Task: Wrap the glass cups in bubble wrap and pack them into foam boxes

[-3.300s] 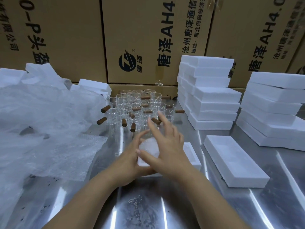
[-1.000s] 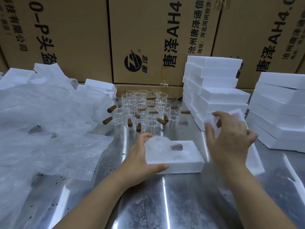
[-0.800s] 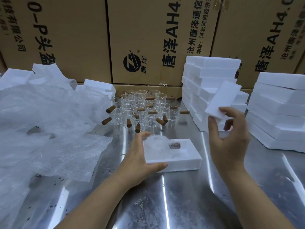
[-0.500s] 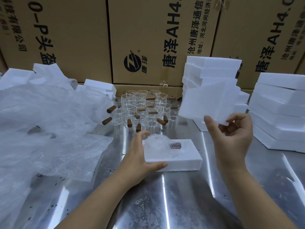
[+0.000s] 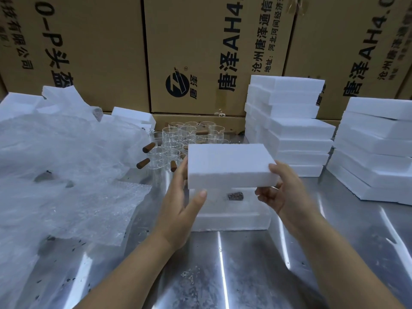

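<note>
You are gripping the foam lid (image 5: 229,166), left hand (image 5: 180,204) at 9 o'clock, right hand (image 5: 283,192) at 3, just above the foam base (image 5: 229,217) holding the wrapped cup (image 5: 235,195); lower it level, edges matched.

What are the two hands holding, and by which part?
A white foam lid, by its short ends: left hand on the left end, right hand on the right.

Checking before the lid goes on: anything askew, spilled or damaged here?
Small dark specks litter the metal table by the bubble wrap. The foam stack behind is unevenly offset. Nothing looks broken.
</note>
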